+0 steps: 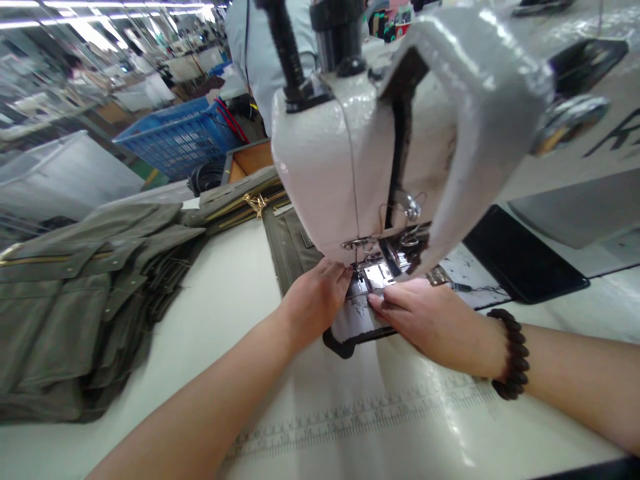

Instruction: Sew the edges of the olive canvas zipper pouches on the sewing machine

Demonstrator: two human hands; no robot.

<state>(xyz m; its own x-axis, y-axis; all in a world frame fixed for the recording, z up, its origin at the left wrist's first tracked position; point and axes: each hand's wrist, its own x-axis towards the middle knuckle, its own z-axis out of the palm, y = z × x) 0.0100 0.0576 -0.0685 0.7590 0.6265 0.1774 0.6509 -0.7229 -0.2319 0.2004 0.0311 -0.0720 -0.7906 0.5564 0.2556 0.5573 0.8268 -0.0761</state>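
A white sewing machine [320, 160] stands in front of me, its metal needle plate [373, 277] showing below the head. My left hand [320, 300] is closed at the left of the needle, fingertips pressed together by the edge of an olive-grey fabric piece [285, 247] that runs behind the machine head. My right hand [435, 323], with a dark bead bracelet at the wrist, rests on the front right of the plate. Its fingers are drawn together and point left; whatever lies under them is too small to make out. Thread runs down the front of the machine head.
Olive-grey fabric pieces [75, 313] lie stacked at the left. More pieces with gold zippers [257, 203] lie behind. A black phone-like slab [525, 257] is at the right. Printed ruler marks [350, 427] cross the table. Beyond are a blue crate [175, 133] and a person [255, 53].
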